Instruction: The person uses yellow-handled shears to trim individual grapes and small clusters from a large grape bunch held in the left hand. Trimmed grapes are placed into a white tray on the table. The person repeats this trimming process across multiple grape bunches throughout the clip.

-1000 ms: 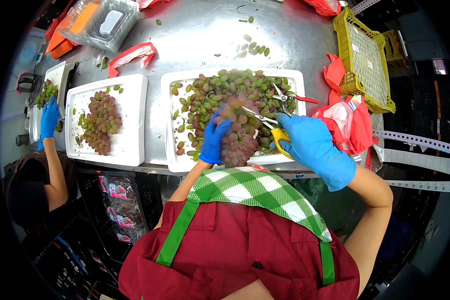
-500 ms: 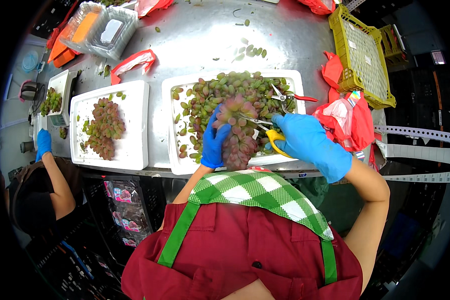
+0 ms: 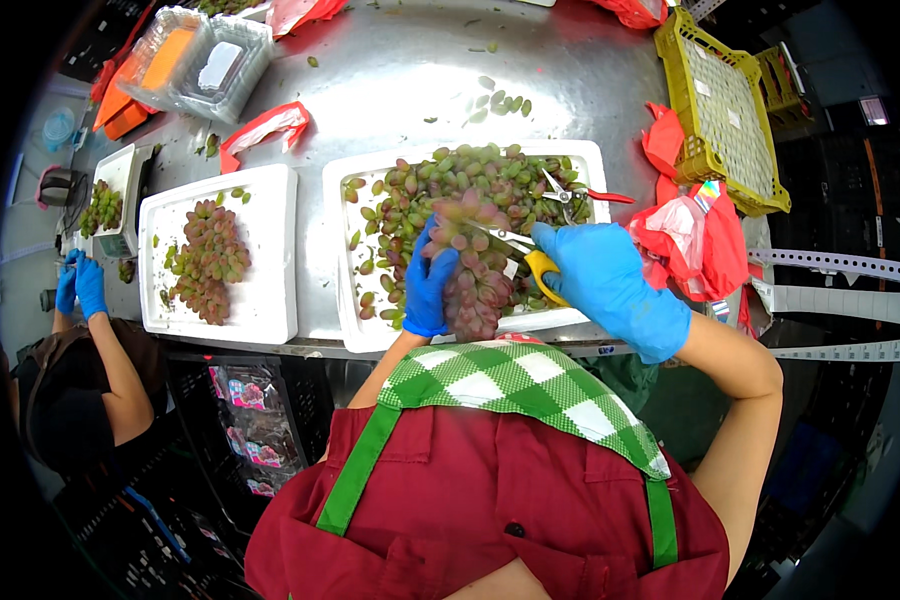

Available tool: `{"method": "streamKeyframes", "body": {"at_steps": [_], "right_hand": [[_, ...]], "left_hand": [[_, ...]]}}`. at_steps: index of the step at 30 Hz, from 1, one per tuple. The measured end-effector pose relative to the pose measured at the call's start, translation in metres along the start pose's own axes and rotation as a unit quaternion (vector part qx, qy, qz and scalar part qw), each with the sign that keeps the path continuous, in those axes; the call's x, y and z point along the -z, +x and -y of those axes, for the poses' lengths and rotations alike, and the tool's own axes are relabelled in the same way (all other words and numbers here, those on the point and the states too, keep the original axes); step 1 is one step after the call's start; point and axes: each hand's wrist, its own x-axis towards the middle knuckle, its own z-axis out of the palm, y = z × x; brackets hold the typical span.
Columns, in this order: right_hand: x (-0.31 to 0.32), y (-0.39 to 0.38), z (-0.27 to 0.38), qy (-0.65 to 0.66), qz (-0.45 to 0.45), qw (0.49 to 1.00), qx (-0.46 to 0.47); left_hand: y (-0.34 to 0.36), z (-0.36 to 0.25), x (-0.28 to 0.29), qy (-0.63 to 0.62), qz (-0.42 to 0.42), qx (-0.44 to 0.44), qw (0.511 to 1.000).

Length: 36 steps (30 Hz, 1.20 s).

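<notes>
My left hand (image 3: 429,285), in a blue glove, is closed around a bunch of reddish grapes (image 3: 478,295) held up over a white tray (image 3: 580,160). Yellow-handled scissors (image 3: 541,268) are gripped in my gloved right hand (image 3: 610,285). Their blades reach into the upper part of the bunch from the right; the tips are hidden among the grapes. Loose green and reddish grapes (image 3: 410,190) fill the tray beneath. A pair of red-handled snips (image 3: 600,196) lies on those grapes at the tray's right side.
Left of me, another white tray (image 3: 280,250) holds a grape bunch (image 3: 211,262). A co-worker's gloved hands (image 3: 82,285) are farther left, near a scale (image 3: 120,205). Clear plastic boxes (image 3: 220,75) stand at the back left, a yellow crate (image 3: 725,125) at the right, beside red-and-white wrapping (image 3: 685,245).
My right hand and the scissors have shifted slightly, with the blades still at the bunch. At the far left, the co-worker's second gloved hand has come into view beside the first.
</notes>
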Motion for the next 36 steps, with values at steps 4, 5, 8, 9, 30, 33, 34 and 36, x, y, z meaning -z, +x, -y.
{"method": "streamKeyframes", "body": {"at_steps": [4, 5, 8, 9, 30, 33, 34, 36], "right_hand": [[0.010, 0.003, 0.003, 0.028, -0.002, 1.000, -0.012], [0.011, 0.000, 0.000, 0.042, 0.004, 0.999, -0.017], [0.007, -0.006, -0.005, 0.025, 0.052, 0.998, -0.021], [0.007, -0.006, -0.005, 0.021, 0.066, 0.997, -0.028], [0.017, 0.010, -0.001, -0.055, 0.047, 0.996, 0.052], [0.008, 0.008, -0.006, -0.011, -0.022, 0.998, 0.056], [0.012, 0.008, -0.003, 0.002, -0.017, 0.999, 0.030], [0.012, 0.008, -0.004, 0.020, -0.023, 1.000, 0.009]], "left_hand": [[0.000, -0.002, -0.006, 0.089, -0.031, -0.054, 0.994], [0.000, -0.002, -0.006, 0.085, -0.029, -0.046, 0.995], [0.000, 0.002, -0.004, 0.061, -0.025, -0.027, 0.997], [0.000, 0.002, -0.003, 0.051, -0.024, -0.022, 0.998], [-0.007, -0.006, -0.017, 0.140, -0.016, -0.093, 0.986], [-0.006, -0.004, -0.016, 0.114, -0.020, -0.086, 0.990], [-0.005, -0.002, -0.014, 0.109, -0.010, -0.084, 0.990], [-0.002, 0.004, -0.007, 0.099, 0.007, -0.082, 0.992]]}}
